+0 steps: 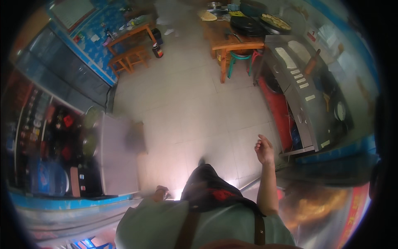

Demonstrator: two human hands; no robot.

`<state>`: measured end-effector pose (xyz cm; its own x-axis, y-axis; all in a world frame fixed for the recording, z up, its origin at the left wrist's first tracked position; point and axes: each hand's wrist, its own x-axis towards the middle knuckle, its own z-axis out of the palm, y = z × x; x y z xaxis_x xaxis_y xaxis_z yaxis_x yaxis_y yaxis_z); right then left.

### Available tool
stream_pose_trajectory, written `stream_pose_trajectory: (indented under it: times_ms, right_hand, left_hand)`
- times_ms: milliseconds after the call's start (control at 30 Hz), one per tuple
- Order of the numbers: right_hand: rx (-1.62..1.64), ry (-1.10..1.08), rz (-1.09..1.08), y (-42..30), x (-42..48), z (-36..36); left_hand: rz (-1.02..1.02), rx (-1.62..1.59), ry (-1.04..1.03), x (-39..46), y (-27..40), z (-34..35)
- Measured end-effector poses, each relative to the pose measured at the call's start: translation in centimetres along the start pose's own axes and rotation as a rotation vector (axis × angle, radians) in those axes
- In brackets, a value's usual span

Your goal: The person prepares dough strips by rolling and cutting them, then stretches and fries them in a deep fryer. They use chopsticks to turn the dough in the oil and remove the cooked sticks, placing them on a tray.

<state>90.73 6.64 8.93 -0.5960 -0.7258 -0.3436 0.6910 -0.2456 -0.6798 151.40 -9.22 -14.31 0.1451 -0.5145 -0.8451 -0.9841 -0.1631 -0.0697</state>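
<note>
My right hand (264,150) hangs in front of me over the tiled floor, fingers loosely curled, with no object visible in it. It is nearest to the stainless steel work counter (306,124), apart from its front corner. On that counter lie a long dough strip (285,58), several short dough pieces (301,81) and a rolling pin (312,61). My left hand (161,193) hangs low beside my apron (205,183), small and partly hidden; whether it holds anything is unclear.
Tiled floor (186,102) stretches ahead. A white-topped table (116,162) stands left, near shelves (40,124). Far right, a wooden table (217,37) bears a black electric griddle (247,26) and a pan of browned pieces (275,22). A green stool (241,57) sits beneath it. Wooden stools (130,57) stand far left.
</note>
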Motion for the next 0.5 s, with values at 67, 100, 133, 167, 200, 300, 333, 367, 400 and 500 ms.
stream_pose_trajectory:
  times_ms: [67, 100, 133, 167, 200, 300, 333, 367, 400, 500]
  right_hand:
    - [0.067, 0.098, -0.034, -2.1, 1.3, -4.6]
    - [0.092, 0.228, -0.049, -2.6, 1.8, -7.1]
    - [0.079, 0.33, -0.053, -3.4, 2.4, -9.5]
    - [0.07, 0.46, -0.063, -3.5, 1.8, -12.0]
    - [0.151, 0.489, -0.086, -2.7, 1.4, -14.7]
    - [-0.126, 0.728, -0.1, -7.0, -0.8, -19.4]
    - [-0.195, 0.793, -0.137, -7.6, -1.1, -22.7]
    - [-0.151, 0.824, -0.132, -9.2, -1.2, -22.9]
    - [-0.172, 0.884, -0.158, -10.8, -1.6, -22.9]
    - [-0.317, 0.979, -0.147, -16.6, -1.2, -24.8]
  left_hand:
    - [-0.25, -0.483, -0.049, 1.2, 3.8, -2.6]
    - [-0.228, -0.508, -0.075, 2.2, 6.8, -4.1]
    - [-0.205, -0.52, -0.109, 3.3, 10.1, -5.4]
    - [-0.043, -0.234, -0.131, 3.9, 14.6, -6.7]
    - [-0.053, -0.306, -0.259, 7.2, 18.0, -8.7]
    - [-0.046, -0.613, -0.788, 11.9, 35.2, -10.0]
    - [0.494, -0.03, -0.728, 12.9, 41.5, -12.1]
    - [1.031, 0.516, -0.607, 13.7, 48.2, -14.1]
    - [1.155, 0.673, -0.347, 15.5, 53.5, -14.6]
    - [1.33, 0.422, -0.039, 16.0, 70.7, -14.8]
